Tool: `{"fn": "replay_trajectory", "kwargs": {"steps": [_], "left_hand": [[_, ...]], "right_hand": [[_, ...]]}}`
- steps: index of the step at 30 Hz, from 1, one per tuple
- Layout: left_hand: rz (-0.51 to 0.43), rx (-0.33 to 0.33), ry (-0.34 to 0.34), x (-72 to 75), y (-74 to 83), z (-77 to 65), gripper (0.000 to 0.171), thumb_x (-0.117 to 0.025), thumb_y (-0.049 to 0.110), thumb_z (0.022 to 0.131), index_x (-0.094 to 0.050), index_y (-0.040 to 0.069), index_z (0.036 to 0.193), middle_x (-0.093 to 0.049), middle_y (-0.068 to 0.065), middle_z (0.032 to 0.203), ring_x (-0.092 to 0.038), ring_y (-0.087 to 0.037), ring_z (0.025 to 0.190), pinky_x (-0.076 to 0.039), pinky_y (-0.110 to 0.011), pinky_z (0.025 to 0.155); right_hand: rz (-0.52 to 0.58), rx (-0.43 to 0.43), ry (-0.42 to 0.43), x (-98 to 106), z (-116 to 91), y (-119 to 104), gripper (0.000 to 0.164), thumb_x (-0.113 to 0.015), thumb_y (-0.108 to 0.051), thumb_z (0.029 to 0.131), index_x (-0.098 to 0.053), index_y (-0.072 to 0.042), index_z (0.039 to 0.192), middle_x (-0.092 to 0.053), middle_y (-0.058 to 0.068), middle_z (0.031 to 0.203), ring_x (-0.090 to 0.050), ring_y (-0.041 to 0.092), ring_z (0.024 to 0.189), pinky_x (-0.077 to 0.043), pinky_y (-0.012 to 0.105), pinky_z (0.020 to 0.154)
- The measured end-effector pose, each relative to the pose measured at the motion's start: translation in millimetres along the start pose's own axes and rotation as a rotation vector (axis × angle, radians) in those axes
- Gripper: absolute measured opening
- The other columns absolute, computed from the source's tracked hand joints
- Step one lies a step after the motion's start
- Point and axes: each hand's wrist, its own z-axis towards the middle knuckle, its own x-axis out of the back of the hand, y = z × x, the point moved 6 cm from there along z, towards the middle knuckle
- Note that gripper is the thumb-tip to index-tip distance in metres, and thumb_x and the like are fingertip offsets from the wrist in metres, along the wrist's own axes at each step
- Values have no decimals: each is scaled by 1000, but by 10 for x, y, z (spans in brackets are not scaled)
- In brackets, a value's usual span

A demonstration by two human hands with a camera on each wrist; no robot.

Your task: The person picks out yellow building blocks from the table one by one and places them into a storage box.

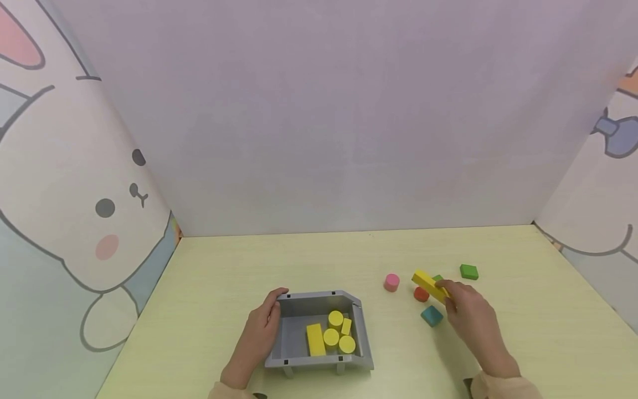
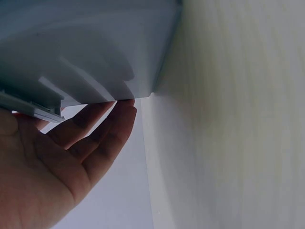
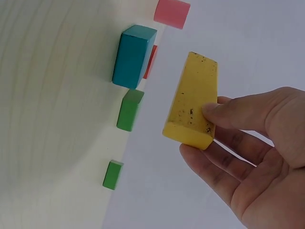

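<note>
A long yellow block (image 3: 193, 100) is pinched between the thumb and fingers of my right hand (image 1: 473, 318), raised over the right part of the table. My left hand (image 1: 259, 332) grips the left side of a grey bin (image 1: 366, 338); in the left wrist view its fingers (image 2: 112, 138) touch the bin's outer wall (image 2: 95, 43). Inside the bin lie a yellow rectangular block (image 1: 315, 339), a small yellow block (image 1: 346, 327) and 3 yellow cylinders (image 1: 331, 338). Under and around the right hand are a red block (image 1: 421, 294), a teal block (image 1: 432, 316) and a green block (image 1: 437, 278), partly hidden.
A pink cylinder (image 1: 391, 282) stands between the bin and the raised block. Farther right lies another green block (image 1: 469, 271). A pale curtain (image 1: 349, 138) rises behind the table's (image 1: 239, 260) back edge, with cartoon-printed panels (image 1: 60, 183) at the sides.
</note>
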Motion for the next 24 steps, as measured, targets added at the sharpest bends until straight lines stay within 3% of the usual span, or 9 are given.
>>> {"fn": "replay_trajectory", "kwargs": {"steps": [11, 17, 24], "left_hand": [[13, -5, 4, 0, 8, 2, 34, -33, 15, 107, -51, 10, 134, -34, 7, 60, -30, -5, 53, -38, -28, 61], [1, -9, -3, -7, 4, -3, 34, -33, 14, 107, -51, 10, 134, -33, 7, 58, -28, -4, 51, -36, -26, 56], [7, -20, 3, -8, -3, 4, 34, -33, 14, 107, -52, 9, 134, -33, 8, 57, -27, -4, 50, -35, -26, 55]], "right_hand": [[30, 50, 39, -32, -13, -223, 34, -67, 16, 75, -67, 0, 105, -68, 20, 99, -64, 35, 82, -52, 46, 59], [46, 99, 62, -53, -29, -333, 35, -67, 17, 74, -67, -1, 104, -68, 20, 100, -65, 37, 87, -54, 47, 61], [36, 194, 129, -76, -43, -494, 40, -65, 20, 68, -69, -5, 99, -69, 13, 93, -66, 31, 80, -51, 38, 53]]}}
